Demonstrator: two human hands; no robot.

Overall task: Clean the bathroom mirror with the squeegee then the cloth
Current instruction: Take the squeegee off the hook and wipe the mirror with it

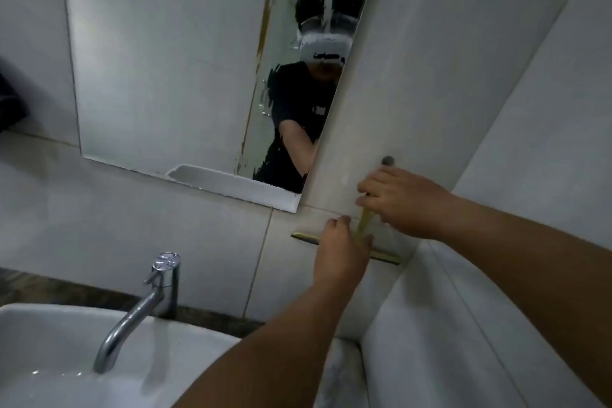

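Evidently both hands, right hand (402, 200) and left hand (344, 250), clasp the yellow squeegee (364, 223) hanging from a wall hook (387, 161) at four o'clock of the mirror (172, 76), probably to unhook it.

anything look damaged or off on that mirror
Yes. The mirror has a rust-coloured streak running top to bottom, with flaked, blotchy patches near its lower edge, which looks like worn silvering. The squeegee, held by both hands, is on the tiled wall beside the mirror, not on the glass.

Single head-worn view, tilted, close to the mirror (165, 76), facing it from its lower right; sink (49, 325) lies below the mirror.
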